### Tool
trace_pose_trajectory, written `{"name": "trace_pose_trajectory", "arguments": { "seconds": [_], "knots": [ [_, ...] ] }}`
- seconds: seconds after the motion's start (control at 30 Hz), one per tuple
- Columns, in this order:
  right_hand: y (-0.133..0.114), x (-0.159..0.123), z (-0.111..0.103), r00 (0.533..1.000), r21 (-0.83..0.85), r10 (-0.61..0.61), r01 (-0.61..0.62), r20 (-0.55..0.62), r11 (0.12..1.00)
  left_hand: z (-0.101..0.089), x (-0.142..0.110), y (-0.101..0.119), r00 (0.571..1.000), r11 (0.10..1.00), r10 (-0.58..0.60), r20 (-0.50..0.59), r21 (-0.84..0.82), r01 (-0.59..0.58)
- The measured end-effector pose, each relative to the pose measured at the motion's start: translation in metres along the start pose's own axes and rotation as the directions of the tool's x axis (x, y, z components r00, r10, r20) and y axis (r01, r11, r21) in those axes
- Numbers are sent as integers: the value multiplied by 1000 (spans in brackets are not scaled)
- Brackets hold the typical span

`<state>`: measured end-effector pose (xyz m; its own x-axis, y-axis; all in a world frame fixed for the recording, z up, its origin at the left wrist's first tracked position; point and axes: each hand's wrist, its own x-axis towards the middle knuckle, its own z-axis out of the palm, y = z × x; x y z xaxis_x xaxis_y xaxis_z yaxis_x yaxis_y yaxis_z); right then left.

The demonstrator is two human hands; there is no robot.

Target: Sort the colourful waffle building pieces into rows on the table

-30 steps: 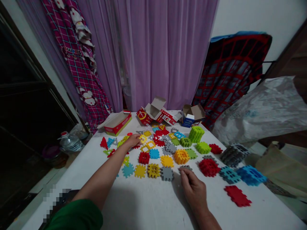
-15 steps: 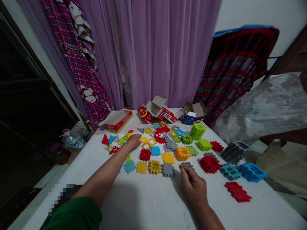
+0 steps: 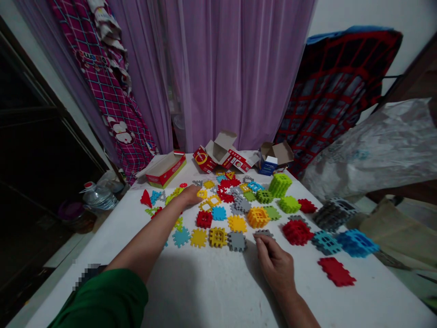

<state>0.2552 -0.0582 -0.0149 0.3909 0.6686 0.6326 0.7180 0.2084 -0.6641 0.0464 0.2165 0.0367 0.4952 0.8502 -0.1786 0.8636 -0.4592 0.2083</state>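
Observation:
My left hand (image 3: 190, 196) reaches over the left middle of the spread plastic building pieces. Its fingertips are closed on the edge of a yellow window-frame piece (image 3: 202, 194). More yellow frame pieces (image 3: 214, 200) lie just right of it. My right hand (image 3: 277, 264) rests at the near side of the pieces with fingers curled and thumb against the index finger. What is inside that grip, if anything, is hidden. Directly behind its fingertips lies a grey piece (image 3: 265, 233). A flat grey square (image 3: 237, 241) is to its left.
Stacked red pieces (image 3: 297, 232), blue pieces (image 3: 358, 242) and dark grey pieces (image 3: 334, 214) stand at the right, with a red plate (image 3: 336, 272) nearer. A tall green stack (image 3: 280, 185) is farther back. Opened boxes (image 3: 164, 171) line the back of the white table (image 3: 218, 291).
My left hand has shifted slightly, and a yellow frame piece now shows at its fingertips. My right hand stays in place. The view has tilted a little.

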Motion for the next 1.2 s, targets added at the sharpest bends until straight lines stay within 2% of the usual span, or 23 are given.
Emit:
{"name": "trace_pose_trajectory", "arguments": {
  "seconds": [0.17,0.33,0.57,0.67,0.77,0.87,0.97,1.07,1.2],
  "knots": [
    [-1,1,1,999,6,-34,34,-7,999,3,-1,6,1000,999,-23,6,-26,23],
    [3,-1,0,995,-9,-99,99,19,995,6,1,17,996,992,-94,1,-83,94],
    [10,-2,-3,999,-34,-47,48,26,998,1,-4,34,996,996,-80,-47,-54,78],
    [10,0,-4,1000,-23,1,-1,6,1000,-7,-17,46,996,994,-13,-94,-112,2],
    [7,0,-3,996,-1,85,-85,-34,996,-10,-42,66,977,962,95,-190,-234,-139],
    [6,0,0,985,50,173,-172,-19,984,-2,-74,93,935,910,197,-293,-301,-286],
    [6,0,4,961,153,278,-277,16,949,16,-101,117,894,861,263,-362,-331,-387],
    [4,1,8,917,280,398,-392,39,876,33,-118,132,871,852,294,-394,-305,-426],
    [-2,2,9,881,382,464,-460,87,802,44,-128,140,857,893,279,-434,-211,-397]
  ]
}}
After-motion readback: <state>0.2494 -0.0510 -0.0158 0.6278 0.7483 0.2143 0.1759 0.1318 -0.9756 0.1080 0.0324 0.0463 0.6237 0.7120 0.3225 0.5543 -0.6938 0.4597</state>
